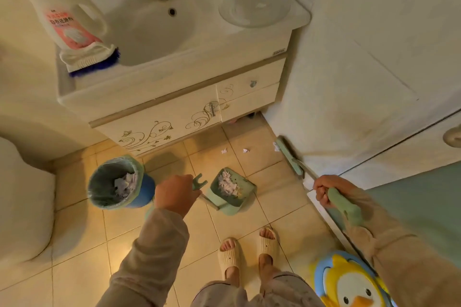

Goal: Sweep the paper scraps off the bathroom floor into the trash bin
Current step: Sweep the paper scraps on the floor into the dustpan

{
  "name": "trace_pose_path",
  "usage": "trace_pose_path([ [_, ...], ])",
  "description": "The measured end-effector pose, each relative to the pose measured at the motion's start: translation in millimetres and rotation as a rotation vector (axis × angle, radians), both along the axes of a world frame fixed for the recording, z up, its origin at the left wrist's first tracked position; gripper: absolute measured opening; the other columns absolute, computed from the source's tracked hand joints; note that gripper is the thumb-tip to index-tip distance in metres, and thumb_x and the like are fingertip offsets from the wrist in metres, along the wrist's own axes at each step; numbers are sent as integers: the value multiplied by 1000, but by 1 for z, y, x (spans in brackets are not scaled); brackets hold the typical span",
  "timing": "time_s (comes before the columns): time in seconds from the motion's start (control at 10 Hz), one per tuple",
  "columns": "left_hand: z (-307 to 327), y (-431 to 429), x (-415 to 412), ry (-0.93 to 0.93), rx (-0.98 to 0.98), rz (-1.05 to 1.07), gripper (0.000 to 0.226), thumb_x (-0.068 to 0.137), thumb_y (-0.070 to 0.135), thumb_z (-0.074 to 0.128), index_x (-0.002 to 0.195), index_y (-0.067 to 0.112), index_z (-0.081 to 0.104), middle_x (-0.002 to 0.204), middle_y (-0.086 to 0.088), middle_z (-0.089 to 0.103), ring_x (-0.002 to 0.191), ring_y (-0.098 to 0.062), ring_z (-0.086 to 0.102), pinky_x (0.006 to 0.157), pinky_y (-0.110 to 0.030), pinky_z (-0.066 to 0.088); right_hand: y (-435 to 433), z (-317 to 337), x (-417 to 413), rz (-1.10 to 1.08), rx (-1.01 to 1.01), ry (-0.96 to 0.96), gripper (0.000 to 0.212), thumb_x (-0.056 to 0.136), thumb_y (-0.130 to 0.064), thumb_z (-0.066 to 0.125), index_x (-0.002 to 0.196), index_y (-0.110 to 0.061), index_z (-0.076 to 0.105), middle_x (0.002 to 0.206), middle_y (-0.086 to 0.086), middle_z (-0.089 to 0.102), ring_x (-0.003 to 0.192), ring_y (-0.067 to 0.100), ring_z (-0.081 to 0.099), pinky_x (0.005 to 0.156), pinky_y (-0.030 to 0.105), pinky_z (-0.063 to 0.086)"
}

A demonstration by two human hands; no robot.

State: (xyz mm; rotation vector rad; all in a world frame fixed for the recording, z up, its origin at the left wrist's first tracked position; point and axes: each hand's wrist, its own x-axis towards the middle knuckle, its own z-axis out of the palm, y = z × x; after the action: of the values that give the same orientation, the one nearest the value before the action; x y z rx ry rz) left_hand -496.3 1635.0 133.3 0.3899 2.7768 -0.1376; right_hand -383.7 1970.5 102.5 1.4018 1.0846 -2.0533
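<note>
My left hand [175, 193] grips the green handle of a long-handled dustpan [230, 192], which stands on the tiles holding a heap of paper scraps. Left of it sits a blue trash bin [119, 182] with a green liner and crumpled paper inside. My right hand [326, 190] is closed on the green handle of a broom; the broom head [289, 154] rests against the wall base on the right. Loose paper scraps lie on the floor near the cabinet: one [224, 151], another [245, 150], and one by the broom head [275, 146].
A sink cabinet [174, 117] stands ahead, with a detergent bottle [62, 15] and a brush on its top. A toilet [22, 197] is at the left. A duck-shaped stool [349, 281] sits at the lower right beside my slippered feet [249, 249].
</note>
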Motion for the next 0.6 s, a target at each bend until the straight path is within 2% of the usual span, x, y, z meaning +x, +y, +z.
trace_pose_path([
  [0.1,-2,10,-3,18,-26,34,31,88,44,55,104,19,64,94,-2,71,87,-21,67,64,-27,44,10,12,-24,14,-122,13,10,68,5,60,59,1,59,41,7,53,38,16,53,30,12,44],
  [0.2,-1,16,-5,40,-55,48,30,89,43,54,105,19,63,96,-3,70,89,-22,67,66,-28,44,12,19,-42,103,-47,31,17,65,6,69,57,0,55,45,9,50,38,12,50,31,10,40],
  [0.3,-1,19,-7,49,-114,45,31,91,43,52,107,19,62,97,-4,69,90,-23,66,66,-29,44,17,19,-45,303,209,78,25,88,-2,47,63,-2,48,50,10,46,40,16,43,32,14,36],
  [0.4,-5,22,-10,36,-132,40,32,90,43,52,108,19,61,98,-4,69,91,-22,66,67,-29,45,27,25,-42,434,270,125,22,85,4,46,63,-2,49,43,6,48,30,10,44,33,16,37],
  [0.5,-4,26,-16,53,-102,32,31,90,44,53,107,19,62,99,-2,70,92,-21,66,64,-27,37,28,22,-48,810,310,-97,20,85,3,43,66,-2,48,41,3,50,34,10,46,36,17,38],
  [0.6,-4,27,-20,32,-90,41,32,89,45,54,108,20,62,104,-1,69,96,-20,66,70,-28,44,22,17,-52,1123,285,-355,24,86,1,36,64,-7,39,31,2,42,27,9,40,35,13,31],
])
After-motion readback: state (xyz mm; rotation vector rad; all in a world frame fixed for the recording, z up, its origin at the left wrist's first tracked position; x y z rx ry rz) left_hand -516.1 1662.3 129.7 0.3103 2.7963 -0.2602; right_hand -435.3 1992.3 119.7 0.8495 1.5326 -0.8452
